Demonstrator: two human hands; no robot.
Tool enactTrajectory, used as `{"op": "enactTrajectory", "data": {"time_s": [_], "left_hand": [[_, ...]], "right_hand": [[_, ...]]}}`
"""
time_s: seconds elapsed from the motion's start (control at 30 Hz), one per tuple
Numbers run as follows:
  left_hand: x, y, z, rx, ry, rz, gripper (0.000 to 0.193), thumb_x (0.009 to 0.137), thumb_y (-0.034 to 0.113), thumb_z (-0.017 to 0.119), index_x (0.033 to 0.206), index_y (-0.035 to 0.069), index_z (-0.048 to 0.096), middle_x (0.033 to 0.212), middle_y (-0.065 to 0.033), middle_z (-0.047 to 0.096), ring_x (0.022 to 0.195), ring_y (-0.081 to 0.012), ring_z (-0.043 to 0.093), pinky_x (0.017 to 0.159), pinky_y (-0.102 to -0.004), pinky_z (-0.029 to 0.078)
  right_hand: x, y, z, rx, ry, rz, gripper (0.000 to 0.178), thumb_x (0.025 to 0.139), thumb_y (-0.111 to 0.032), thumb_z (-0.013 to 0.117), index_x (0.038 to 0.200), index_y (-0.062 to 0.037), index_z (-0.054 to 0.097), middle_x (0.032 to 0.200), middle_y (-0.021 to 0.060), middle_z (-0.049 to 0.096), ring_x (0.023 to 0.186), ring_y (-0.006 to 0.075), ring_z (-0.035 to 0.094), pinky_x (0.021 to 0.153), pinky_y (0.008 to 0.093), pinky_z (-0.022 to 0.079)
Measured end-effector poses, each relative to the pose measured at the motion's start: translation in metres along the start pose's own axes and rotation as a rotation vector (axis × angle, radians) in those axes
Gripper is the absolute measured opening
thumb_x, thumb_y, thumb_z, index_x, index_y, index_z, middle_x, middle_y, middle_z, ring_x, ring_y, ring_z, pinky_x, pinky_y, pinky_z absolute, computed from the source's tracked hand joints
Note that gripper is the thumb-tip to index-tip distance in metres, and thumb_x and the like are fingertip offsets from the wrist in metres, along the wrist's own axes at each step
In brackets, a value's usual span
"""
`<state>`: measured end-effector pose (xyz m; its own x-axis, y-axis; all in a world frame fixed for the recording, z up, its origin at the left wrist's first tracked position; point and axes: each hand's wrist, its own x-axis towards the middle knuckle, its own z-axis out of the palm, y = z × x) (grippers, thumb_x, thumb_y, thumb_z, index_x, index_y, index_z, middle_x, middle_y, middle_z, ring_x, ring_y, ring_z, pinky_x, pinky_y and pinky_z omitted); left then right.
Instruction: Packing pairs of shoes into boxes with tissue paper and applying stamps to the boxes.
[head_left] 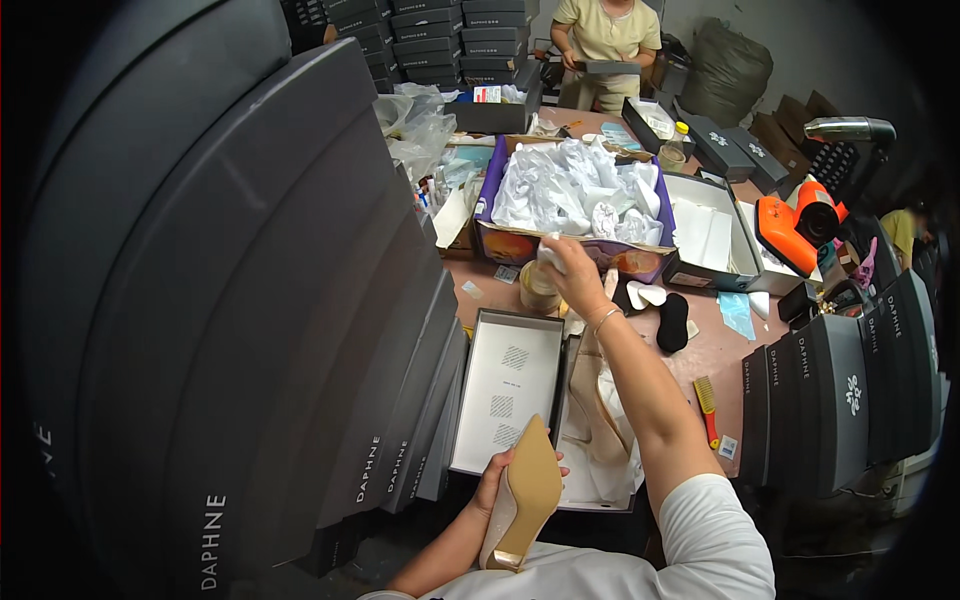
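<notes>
A beige pointed-toe high-heeled shoe point(527, 485) is in my left hand point(492, 483), its tan sole turned up and its toe pointing away from me. Farther out, my right hand point(574, 277) is closed on a small white wad point(549, 254), cloth or tissue, just above a jar point(538, 288) of yellowish content. A second beige heel point(597, 400) lies on white tissue in the open shoebox point(597, 492), partly behind my right forearm. The white-lined box lid point(507, 390) rests left of it.
Dark shoeboxes stack high on the left point(300, 300) and right point(840, 400). A purple carton point(487, 205) of white wrapping stands beyond my right hand. On the table point(690, 370) lie a black pad point(673, 323) and a yellow-red brush point(707, 410). Another person point(608, 40) stands across.
</notes>
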<state>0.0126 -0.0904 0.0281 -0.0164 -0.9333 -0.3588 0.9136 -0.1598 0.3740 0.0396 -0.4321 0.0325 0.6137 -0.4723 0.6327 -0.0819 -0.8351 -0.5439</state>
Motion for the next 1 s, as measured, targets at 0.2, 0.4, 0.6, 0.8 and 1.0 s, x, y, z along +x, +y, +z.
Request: {"op": "enactTrajectory", "data": {"time_s": [0.2, 0.4, 0.6, 0.8, 1.0], "left_hand": [[-0.005, -0.003, -0.007, -0.037, -0.02, 0.056, 0.081, 0.082, 0.051, 0.052, 0.145, 0.005, 0.029, 0.12, -0.0217, 0.053, 0.111, -0.0363, 0.056, 0.083, -0.0506, 0.055], [-0.004, 0.002, 0.003, -0.078, 0.008, -0.015, 0.077, 0.085, 0.047, 0.049, 0.146, 0.004, 0.029, 0.119, -0.0211, 0.054, 0.109, -0.0349, 0.057, 0.085, -0.0508, 0.053], [-0.008, 0.001, -0.013, -0.029, -0.046, 0.047, 0.072, 0.092, 0.051, 0.041, 0.148, 0.008, 0.025, 0.121, -0.0225, 0.053, 0.11, -0.0353, 0.057, 0.083, -0.0435, 0.054], [-0.007, 0.017, -0.005, 0.11, -0.025, 0.089, 0.078, 0.092, 0.056, 0.039, 0.151, 0.009, 0.017, 0.114, -0.0226, 0.055, 0.096, -0.0333, 0.062, 0.074, -0.0445, 0.057], [-0.017, 0.009, -0.017, 0.113, -0.031, 0.09, 0.069, 0.093, 0.052, 0.042, 0.146, 0.009, 0.027, 0.115, -0.0208, 0.055, 0.1, -0.0325, 0.062, 0.078, -0.0414, 0.056]], "right_hand": [[-0.05, 0.007, -0.073, 0.645, 0.8, 0.558, 0.035, 0.089, -0.013, 0.067, 0.118, 0.0012, 0.054, 0.104, 0.0127, 0.063, 0.081, 0.0213, 0.065, 0.072, 0.0313, 0.055], [-0.084, 0.046, -0.072, 0.893, 0.948, 0.622, 0.024, 0.09, -0.006, 0.064, 0.111, 0.0022, 0.057, 0.103, 0.0087, 0.065, 0.091, 0.0182, 0.064, 0.078, 0.0302, 0.053], [-0.001, -0.01, -0.03, -0.097, 0.37, -0.004, 0.037, 0.084, -0.011, 0.071, 0.117, -0.0023, 0.059, 0.102, 0.0157, 0.065, 0.093, 0.0274, 0.064, 0.08, 0.0339, 0.05], [0.014, -0.022, 0.008, -0.219, -0.078, 0.194, 0.028, 0.09, -0.029, 0.06, 0.116, -0.0185, 0.061, 0.111, 0.0183, 0.057, 0.091, 0.0386, 0.061, 0.079, 0.0445, 0.05], [-0.025, -0.09, -0.062, -0.154, -0.137, -0.276, 0.033, 0.096, -0.031, 0.048, 0.098, -0.0012, 0.062, 0.091, 0.0197, 0.056, 0.081, 0.0392, 0.058, 0.07, 0.0466, 0.045]]}}
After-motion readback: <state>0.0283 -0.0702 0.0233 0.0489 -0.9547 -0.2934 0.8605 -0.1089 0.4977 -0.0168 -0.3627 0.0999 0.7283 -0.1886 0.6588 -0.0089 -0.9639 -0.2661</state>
